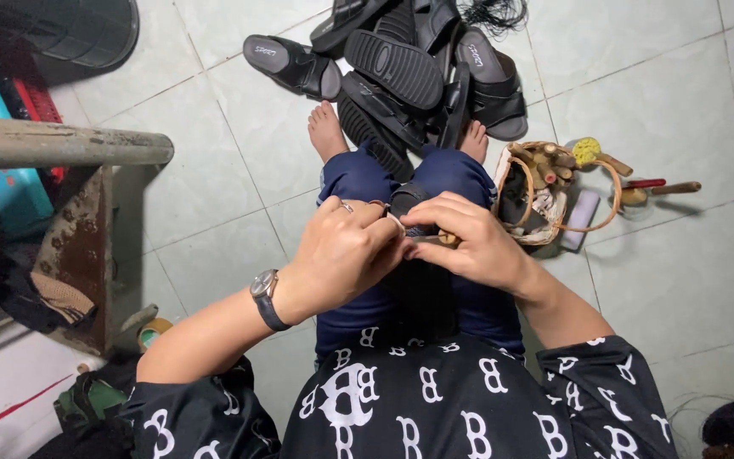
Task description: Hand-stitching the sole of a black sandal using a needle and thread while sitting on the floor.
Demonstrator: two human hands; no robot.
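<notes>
On the lap, left hand [346, 251] and right hand [469, 242] grip a black sandal [422, 293]

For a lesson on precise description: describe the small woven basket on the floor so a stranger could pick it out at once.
Start from the pile of black sandals on the pale tiled floor ahead of the seated person's knees. Beside the person's right hand sits the woven basket. Unlike the dark footwear, it is tan with looped handles and holds wooden-handled tools.

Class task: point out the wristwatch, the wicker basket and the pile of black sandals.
wristwatch [263, 285], head view, on its face.
wicker basket [549, 228], head view, on its front rim.
pile of black sandals [394, 68], head view, on an upturned sole.
</notes>
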